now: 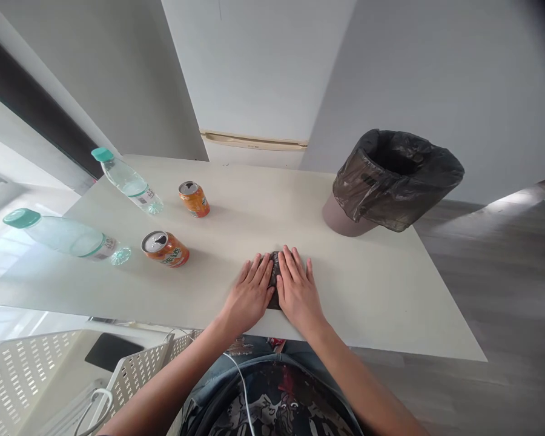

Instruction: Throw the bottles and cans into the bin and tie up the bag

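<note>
One crinkled black plastic piece lies near the six-o'clock edge of the bench, its visible strip running twelve to six, left hand at nine, right hand at three, both pressed palm-down, fingers outstretched, equally near.

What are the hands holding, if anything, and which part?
Nothing looks gripped: left hand and right hand rest palm-down on both sides of a flat, black plastic piece.
</note>
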A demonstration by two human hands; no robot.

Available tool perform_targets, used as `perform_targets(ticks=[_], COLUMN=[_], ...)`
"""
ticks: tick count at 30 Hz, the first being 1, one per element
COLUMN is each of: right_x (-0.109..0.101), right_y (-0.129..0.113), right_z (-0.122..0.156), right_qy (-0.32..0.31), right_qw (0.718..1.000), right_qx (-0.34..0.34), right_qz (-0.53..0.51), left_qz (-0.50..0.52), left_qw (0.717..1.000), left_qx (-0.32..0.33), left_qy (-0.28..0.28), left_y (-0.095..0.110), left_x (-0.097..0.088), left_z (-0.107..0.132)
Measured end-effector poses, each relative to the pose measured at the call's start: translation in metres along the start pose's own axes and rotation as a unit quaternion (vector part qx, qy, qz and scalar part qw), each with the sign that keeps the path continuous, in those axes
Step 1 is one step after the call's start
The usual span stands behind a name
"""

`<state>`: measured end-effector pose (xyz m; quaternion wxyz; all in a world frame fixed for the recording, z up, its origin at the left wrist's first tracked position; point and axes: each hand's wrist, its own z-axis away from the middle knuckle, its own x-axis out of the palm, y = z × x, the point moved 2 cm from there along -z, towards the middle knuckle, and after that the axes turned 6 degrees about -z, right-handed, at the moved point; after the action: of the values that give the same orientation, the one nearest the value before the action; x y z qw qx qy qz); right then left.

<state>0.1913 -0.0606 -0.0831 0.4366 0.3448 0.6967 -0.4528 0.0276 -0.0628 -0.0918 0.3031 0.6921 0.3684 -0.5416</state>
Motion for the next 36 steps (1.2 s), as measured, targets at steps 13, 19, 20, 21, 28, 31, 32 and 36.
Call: perform_targets(ticks=[13,19,20,21,28,31,32,36], right_x=[0.003,0.005,0.005,0.005,0.006,0.001,-0.001,-0.008], right_y=[0.001,0.002,0.002,0.002,0.002,0.001,0.001,-0.001], right_z=[-0.003,-0.002,-0.002,-0.002,-0.002,-0.002,-0.001,0.0], right_qy=[-0.02,-0.016,-0.016,-0.016,-0.023,-0.015,-0.004,0.023], right_qw=[1.0,1.0,1.0,1.0,1.0,1.0,0.999,0.998], right_qx=[0.004,0.0,0.001,0.001,0.001,0.005,0.011,0.015], right_qz=[-0.018,-0.023,-0.022,-0.021,-0.018,-0.024,-0.03,-0.049], left_qz=[0.0,0.004,0.003,0.004,0.014,0.03,0.039,0.057], left_qw=[1.0,1.0,1.0,1.0,0.999,0.999,0.999,0.998], left_qx=[-0.009,-0.009,-0.009,-0.01,-0.012,-0.019,-0.023,0.003], left_qy=[-0.018,-0.024,-0.024,-0.025,-0.028,-0.016,-0.007,0.004], left_y=[0.002,0.002,0.002,0.002,0.003,0.001,0.0,0.0], left_x=[0.0,-0.002,-0.003,-0.003,-0.005,-0.009,-0.011,-0.015], left_z=[-0.002,-0.002,-0.002,-0.002,-0.003,-0.002,-0.002,-0.001])
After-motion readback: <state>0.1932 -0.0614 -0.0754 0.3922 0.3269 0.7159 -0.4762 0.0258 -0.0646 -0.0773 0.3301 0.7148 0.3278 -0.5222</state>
